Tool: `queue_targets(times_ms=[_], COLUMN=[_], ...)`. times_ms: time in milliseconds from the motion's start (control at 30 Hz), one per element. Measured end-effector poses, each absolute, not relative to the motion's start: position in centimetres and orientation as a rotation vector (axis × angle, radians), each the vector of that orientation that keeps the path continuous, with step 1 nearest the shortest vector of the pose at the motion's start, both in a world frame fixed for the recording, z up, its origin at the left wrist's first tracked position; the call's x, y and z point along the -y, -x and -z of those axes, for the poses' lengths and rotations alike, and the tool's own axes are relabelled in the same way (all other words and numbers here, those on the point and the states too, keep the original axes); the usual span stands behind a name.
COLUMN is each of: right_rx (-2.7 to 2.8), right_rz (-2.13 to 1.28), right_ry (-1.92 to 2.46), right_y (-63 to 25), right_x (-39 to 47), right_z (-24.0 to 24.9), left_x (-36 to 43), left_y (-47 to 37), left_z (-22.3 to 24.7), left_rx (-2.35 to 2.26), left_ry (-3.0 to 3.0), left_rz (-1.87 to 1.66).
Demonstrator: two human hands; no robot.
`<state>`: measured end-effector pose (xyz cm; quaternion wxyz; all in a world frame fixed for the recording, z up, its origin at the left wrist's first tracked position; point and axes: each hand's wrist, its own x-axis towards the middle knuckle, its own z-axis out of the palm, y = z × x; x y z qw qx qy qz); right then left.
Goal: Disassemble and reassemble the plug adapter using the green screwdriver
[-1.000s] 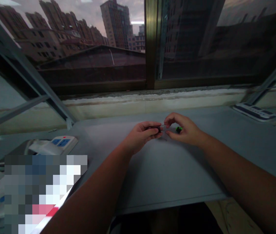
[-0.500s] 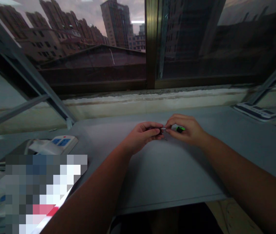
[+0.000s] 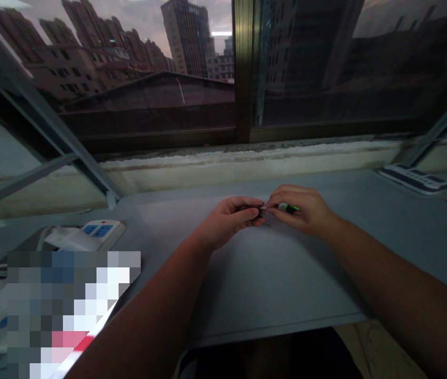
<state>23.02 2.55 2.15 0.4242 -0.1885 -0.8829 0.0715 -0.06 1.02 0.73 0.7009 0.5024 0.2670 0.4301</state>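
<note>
My left hand (image 3: 231,218) is closed around a small dark object (image 3: 260,211), mostly hidden by the thumb and fingers; I cannot make out its kind. My right hand (image 3: 304,209) pinches the thin silver shaft of what looks like a small screwdriver (image 3: 292,209). Its green and black handle shows in the gap between thumb and fingers. The shaft's tip meets the dark object, and the fingertips of both hands nearly touch. A tiny thin piece (image 3: 267,224) shows just below the left fingertips, too small to name. Both hands are above the grey table (image 3: 270,284).
On the left are a white power strip (image 3: 105,231) with blue sockets, cables and a blurred-out patch (image 3: 73,310). Another power strip (image 3: 415,179) lies at the back right. Metal frame legs (image 3: 89,163) stand at the left, and a window (image 3: 148,63) rises behind the table.
My right hand has shifted slightly left, closer to the left hand, and less of the silver shaft shows between them. The green handle has turned a little. My left hand has kept its hold.
</note>
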Motion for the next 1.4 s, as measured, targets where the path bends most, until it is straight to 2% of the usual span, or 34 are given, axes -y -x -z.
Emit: queue_targets(times_ms=[733,1167,1400], right_rx=[2.234,2.012,2.034], right_rz=[-0.031,-0.284,-0.07], right_ry=[0.423,0.497,0.373], right_y=[-22.9,-22.9,-21.0], right_x=[-2.3,-1.1,1.0], right_z=[-2.3,-2.8,-3.2], left_x=[-1.0,-0.3,-0.1], left_y=[0.1,0.7,1.1], left_z=[-1.0,-1.9,-2.0], left_rx=[-0.593,-0.473,-0.454], left_ry=[-1.184,-1.088,-1.05], left_rz=[-0.956,-0.972,-0.938])
